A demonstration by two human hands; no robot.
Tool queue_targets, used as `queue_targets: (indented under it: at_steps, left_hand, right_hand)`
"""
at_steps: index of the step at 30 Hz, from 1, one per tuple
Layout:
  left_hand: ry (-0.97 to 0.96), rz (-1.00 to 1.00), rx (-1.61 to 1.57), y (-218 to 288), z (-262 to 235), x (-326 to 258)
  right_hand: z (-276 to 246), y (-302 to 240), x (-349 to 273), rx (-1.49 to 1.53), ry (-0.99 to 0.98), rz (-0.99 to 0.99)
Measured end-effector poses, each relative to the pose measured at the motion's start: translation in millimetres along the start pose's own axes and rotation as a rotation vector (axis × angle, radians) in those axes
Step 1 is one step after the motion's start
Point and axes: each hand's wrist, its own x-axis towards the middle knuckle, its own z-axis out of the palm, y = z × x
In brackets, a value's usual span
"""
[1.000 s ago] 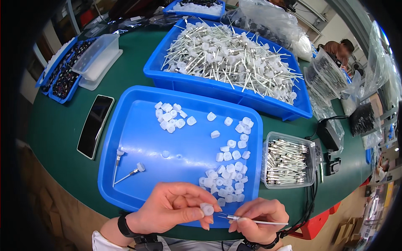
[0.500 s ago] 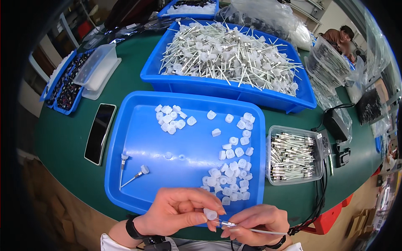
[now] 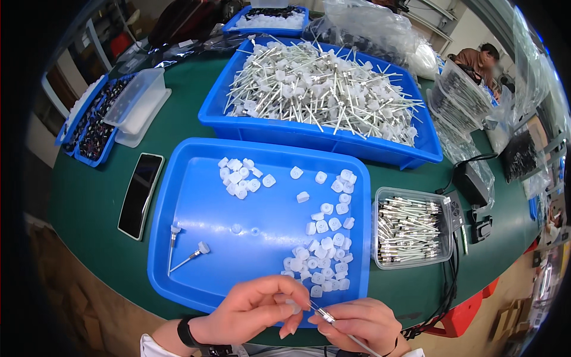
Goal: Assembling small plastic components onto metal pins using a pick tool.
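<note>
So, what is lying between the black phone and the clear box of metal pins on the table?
In the head view, the near blue tray lies between the phone and the clear box. It holds loose white caps and two finished capped pins.

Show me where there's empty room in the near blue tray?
The near blue tray is bare in its middle, between the two finished rods on the left and the white caps crowding the right side. The hands work at its near rim.

Caps lie in the near tray, phone left, rod bin behind
</note>
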Motion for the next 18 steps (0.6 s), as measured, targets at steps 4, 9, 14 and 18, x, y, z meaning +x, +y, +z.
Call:
queue_targets:
  at_steps: [4,9,14,18]
  left_hand:
    - [0.058,-0.046,0.017,5.6,4.8,-0.8]
    - [0.057,-0.012,0.045,4.8,2.7,-3.9]
    - [0.052,-0.029,-0.047,4.9,4.9,-4.0]
    - [0.043,-0.043,-0.089,4.4,6.2,-3.0]
  right_hand:
    - [-1.7,3.5,-6.4,-0.052,-0.186,0.021]
    - [-2.0,-3.1,-1.1,-0.117,-0.282,0.015]
    - [-1.9,-4.8,-1.4,-0.163,-0.301,0.000]
    - [1.0,-5.2,-0.3,-0.112,-0.222,-0.022]
